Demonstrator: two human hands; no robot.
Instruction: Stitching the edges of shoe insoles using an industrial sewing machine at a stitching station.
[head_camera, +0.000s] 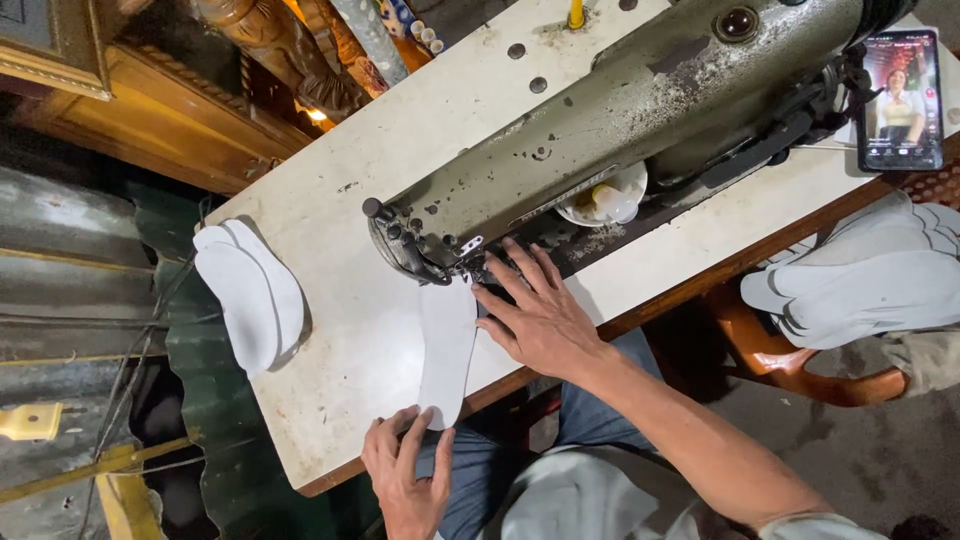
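A white sole-shaped piece (446, 350) lies flat on the pale worktop (340, 370), its long axis running near to far. Its rounded near end sits close to the worktop's near edge, and its far end reaches under the head of the grey-green sewing machine (620, 110), about where the needle parts stand; the needle itself is too small to make out.

The left hand (405, 475) is at the near end of the piece. Its fingers (425, 425) are narrowly set, with thumb and forefinger tips closing on the rounded near tip, so that the piece runs away from them toward the machine. The right hand (535, 315) lies flat on the worktop just right of the piece's far half, fingers spread wide and pointing left and far toward the machine's foot. Its forefinger tip touches or nearly touches the right edge of the piece; it grips nothing.

To the left on the worktop, well apart from the hands, lies a small stack of like white pieces (248, 295), their long axes also near to far. A small white bowl (605, 195) stands under the machine's arm. At the far right a phone (900, 100) with a lit screen is propped upright. On the right, off the worktop, a pile of grey-white pieces (870, 280) rests on a wooden chair (790, 365).
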